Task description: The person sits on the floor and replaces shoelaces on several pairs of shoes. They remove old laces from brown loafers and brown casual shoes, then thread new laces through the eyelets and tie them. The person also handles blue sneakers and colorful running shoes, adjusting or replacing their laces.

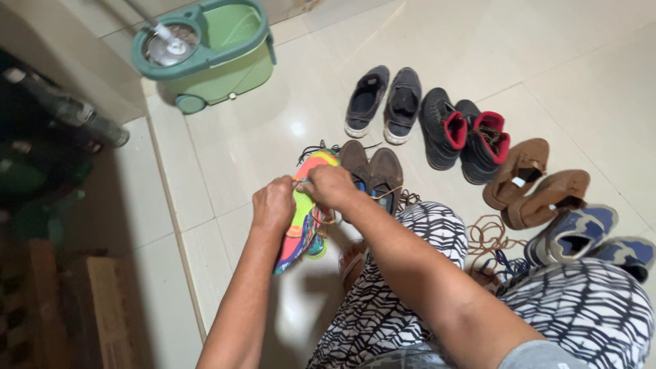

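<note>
The multicoloured sneaker (303, 212) is held up off the pale tiled floor (225, 150) in the middle of the view, between both hands, its long axis running from the far toe end near the brown pair of shoes (372, 174) down toward the near heel end, tilted a little to the left. The left hand (273, 203) wraps the shoe's left side from above, fingers curled closed on the upper, so the shoe lies directly under and to the right of that hand. The right hand (330, 186) sits just to the right and slightly farther, its fingers pinched together at the lace area near the shoe's far end; whether they grip the lace itself or only the edge of the upper is too small to tell. Both hands touch the shoe, and the right one is nearer its toe. Beyond, a green mop bucket (212, 55) stands far left, and pairs of shoes line up across the floor: a grey pair (384, 102), black boots with red lining (465, 133), tan loafers (536, 184) and blue sneakers (591, 239) at the right. Loose brown laces (488, 236) lie coiled near the person's patterned knee.
</note>
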